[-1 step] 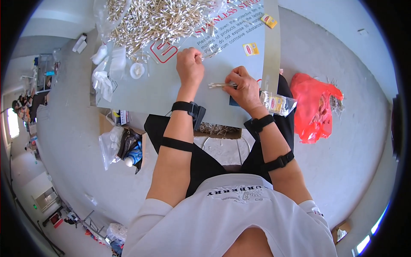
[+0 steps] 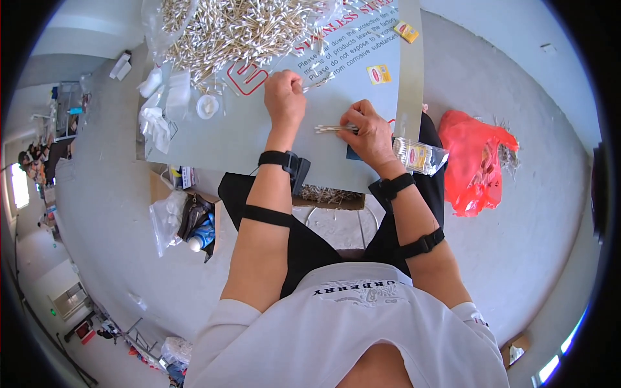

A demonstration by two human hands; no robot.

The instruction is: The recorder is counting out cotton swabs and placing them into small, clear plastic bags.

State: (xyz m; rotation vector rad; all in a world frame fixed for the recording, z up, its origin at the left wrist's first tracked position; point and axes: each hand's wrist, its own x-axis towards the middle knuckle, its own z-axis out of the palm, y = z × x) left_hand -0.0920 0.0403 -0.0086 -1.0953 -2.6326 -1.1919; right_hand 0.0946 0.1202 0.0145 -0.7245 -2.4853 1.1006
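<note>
My right hand (image 2: 370, 132) is closed, pinching a small bunch of cotton swabs (image 2: 328, 129) whose white tips point left, over the near part of the table. Farther left, my left hand (image 2: 285, 98) has its fingers curled together; what they hold, if anything, is hidden. Loose swabs (image 2: 318, 81) lie just right of its fingertips. A large heap of cotton swabs (image 2: 242, 35) covers the far left of the table. Beside my right wrist, a clear bag packed with swabs (image 2: 419, 156) and a yellow-and-red label rests at the table edge.
The grey sheet-covered table (image 2: 226, 142) carries two yellow cards, one nearer (image 2: 379, 74) and one farther (image 2: 406, 32). A small round white dish (image 2: 207, 107) and crumpled white gloves (image 2: 155, 129) sit at left. A red plastic bag (image 2: 475, 161) is on the floor at right. Below the table stands a box of swabs (image 2: 330, 197).
My left hand has shifted very slightly to the left and away from me. My right hand and its bunch of swabs look the same.
</note>
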